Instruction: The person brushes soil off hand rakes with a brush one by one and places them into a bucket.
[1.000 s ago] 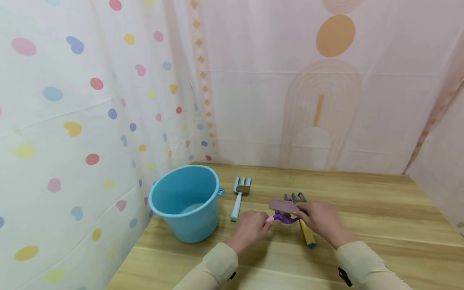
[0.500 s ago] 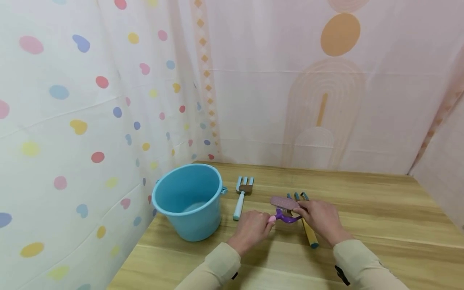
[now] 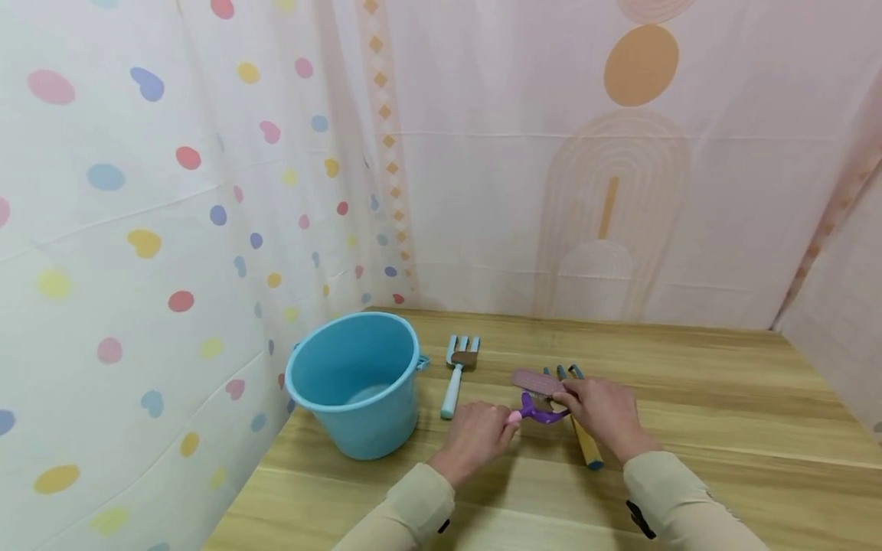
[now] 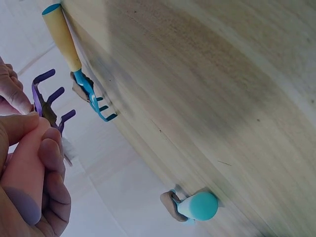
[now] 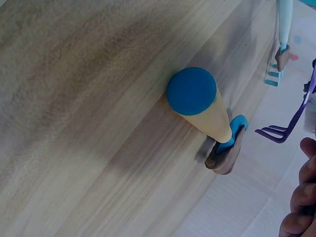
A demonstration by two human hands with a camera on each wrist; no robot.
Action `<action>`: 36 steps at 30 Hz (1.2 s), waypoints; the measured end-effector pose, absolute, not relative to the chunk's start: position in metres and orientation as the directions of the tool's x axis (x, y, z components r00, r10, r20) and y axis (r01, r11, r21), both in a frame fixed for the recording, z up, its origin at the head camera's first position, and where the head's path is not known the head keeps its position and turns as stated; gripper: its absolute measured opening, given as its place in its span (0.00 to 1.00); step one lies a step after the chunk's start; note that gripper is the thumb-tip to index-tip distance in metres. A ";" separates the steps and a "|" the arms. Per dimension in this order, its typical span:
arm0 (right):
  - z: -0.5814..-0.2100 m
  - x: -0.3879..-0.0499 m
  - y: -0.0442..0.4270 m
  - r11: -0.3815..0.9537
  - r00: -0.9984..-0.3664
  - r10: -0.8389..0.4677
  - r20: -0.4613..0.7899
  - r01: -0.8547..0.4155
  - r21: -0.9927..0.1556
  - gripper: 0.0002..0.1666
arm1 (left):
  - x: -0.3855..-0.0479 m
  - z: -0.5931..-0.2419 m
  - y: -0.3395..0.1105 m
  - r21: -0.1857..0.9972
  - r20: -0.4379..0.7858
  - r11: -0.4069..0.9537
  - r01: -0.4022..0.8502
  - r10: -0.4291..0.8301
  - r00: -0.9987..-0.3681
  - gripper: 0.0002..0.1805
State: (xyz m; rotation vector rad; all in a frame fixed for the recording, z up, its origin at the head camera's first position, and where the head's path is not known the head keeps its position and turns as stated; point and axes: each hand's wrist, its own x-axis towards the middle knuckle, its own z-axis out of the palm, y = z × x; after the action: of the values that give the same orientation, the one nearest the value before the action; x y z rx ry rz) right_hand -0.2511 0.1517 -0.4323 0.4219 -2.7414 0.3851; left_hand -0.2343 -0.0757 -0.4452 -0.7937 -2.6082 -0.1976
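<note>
In the head view my left hand [image 3: 475, 438] grips the pink handle of a small purple hand rake [image 3: 540, 414]. The left wrist view shows fingers curled round that pink handle [image 4: 29, 168], with brown matter stuck between the tines. Just above the rake, my right hand [image 3: 605, 415] holds a mauve brush [image 3: 536, 382], its bristles facing down toward the rake head. White bristles [image 5: 310, 116] show beside the rake in the right wrist view. Beneath my right hand, a blue hand rake with a yellow handle [image 3: 586, 444] lies on the table, a brown lump [image 5: 227, 155] on its head.
A blue bucket [image 3: 358, 417] stands at the left of the wooden table [image 3: 723, 413]. Between it and my hands lies a light blue garden fork [image 3: 452, 392] with a brown lump [image 3: 464, 358] on its tines. Patterned curtains [image 3: 468, 207] hang behind the table and to the left.
The brush has risen slightly from the purple rake's head, and more of the rake shows below it. My right hand has shifted a little left. The left hand keeps its grip.
</note>
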 end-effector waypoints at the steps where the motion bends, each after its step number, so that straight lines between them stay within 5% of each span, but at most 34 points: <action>1: -0.433 -0.251 0.152 0.919 -0.898 -0.239 0.370 -0.332 -0.213 0.15 | -0.234 -0.445 -0.075 0.018 0.413 0.830 0.557 0.501 -0.760 0.23; 28: -0.431 -0.256 0.149 0.935 -0.922 -0.204 0.329 -0.283 -0.215 0.16 | -0.233 -0.444 -0.075 0.089 0.396 0.817 0.569 0.495 -0.773 0.24; 36: -0.428 -0.256 0.153 0.905 -0.929 -0.165 0.331 -0.276 -0.325 0.19 | -0.233 -0.443 -0.076 0.106 0.391 0.813 0.573 0.496 -0.775 0.20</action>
State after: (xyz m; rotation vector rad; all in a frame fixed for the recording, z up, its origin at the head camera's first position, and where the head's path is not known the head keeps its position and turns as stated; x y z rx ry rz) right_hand -0.2563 0.1531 -0.4279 0.3290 -2.7713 0.5347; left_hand -0.2332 -0.0758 -0.4429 -0.8089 -2.6508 -0.3127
